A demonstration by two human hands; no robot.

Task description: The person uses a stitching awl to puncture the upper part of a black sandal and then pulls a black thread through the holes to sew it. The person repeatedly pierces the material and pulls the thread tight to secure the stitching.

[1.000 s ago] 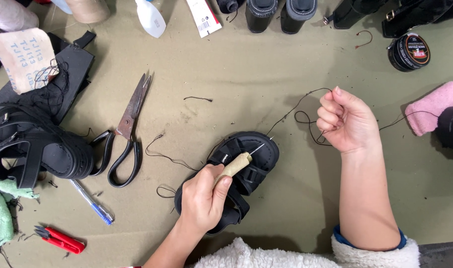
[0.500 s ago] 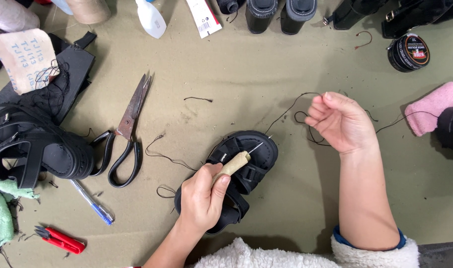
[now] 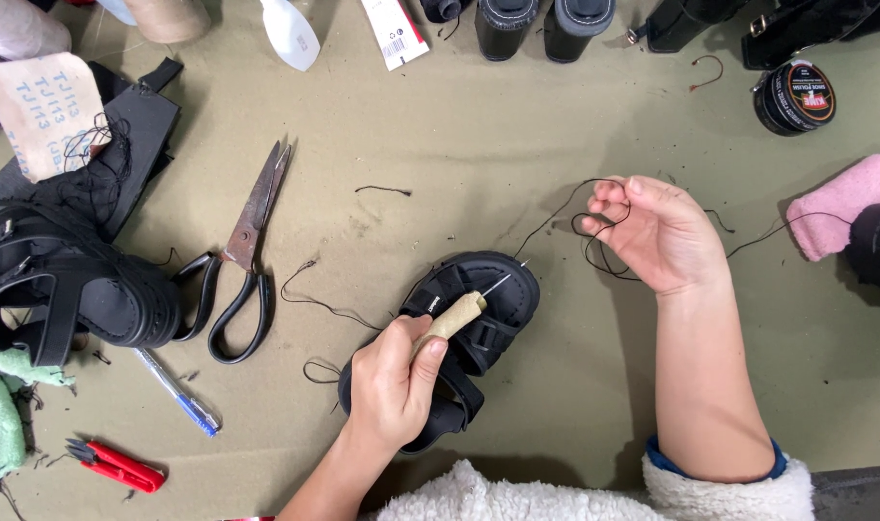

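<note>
While gripped, awl point(image 3: 456, 315) over sandal point(image 3: 479, 318)

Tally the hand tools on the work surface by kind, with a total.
Scissors: 1
Red thread snips: 1
Wooden-handled awl, held in the left hand: 1
Blue pen: 1
Total: 4

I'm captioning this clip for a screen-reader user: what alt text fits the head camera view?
A person's left hand grips a wooden-handled awl over a small black sandal on an olive work surface, while the right hand holds dark thread looped around its fingers. Scissors, a pen and red snips lie to the left.
</note>
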